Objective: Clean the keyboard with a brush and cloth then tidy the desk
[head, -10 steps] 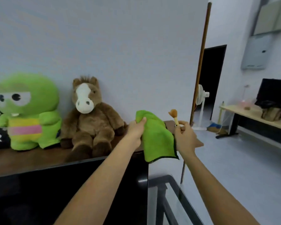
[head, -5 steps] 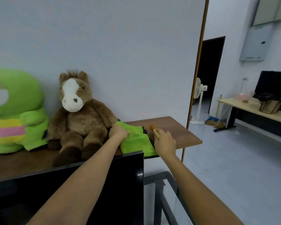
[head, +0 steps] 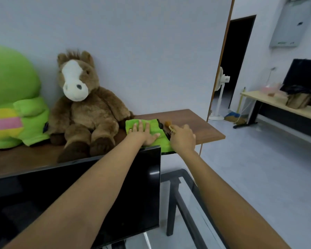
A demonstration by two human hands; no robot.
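The green cloth [head: 152, 131] lies flat near the wooden shelf's [head: 196, 121] front edge, pressed under the left hand [head: 144, 134] with straight, spread fingers. Just beside it, the right hand [head: 182, 139] pinches the brush [head: 169, 125], bare wood stretching rightward to the corner. The plush horse [head: 84, 108] sits just left of the cloth.

Brush [head: 169, 125]: only tuft and a bit of handle visible beyond right hand [head: 183, 138]; rest hidden in its fingers. Cloth [head: 153, 127]: near edge hidden behind monitor [head: 90, 191], part under left hand [head: 144, 133]. Green plush [head: 13, 97], far left of hands: cut off by frame edge.
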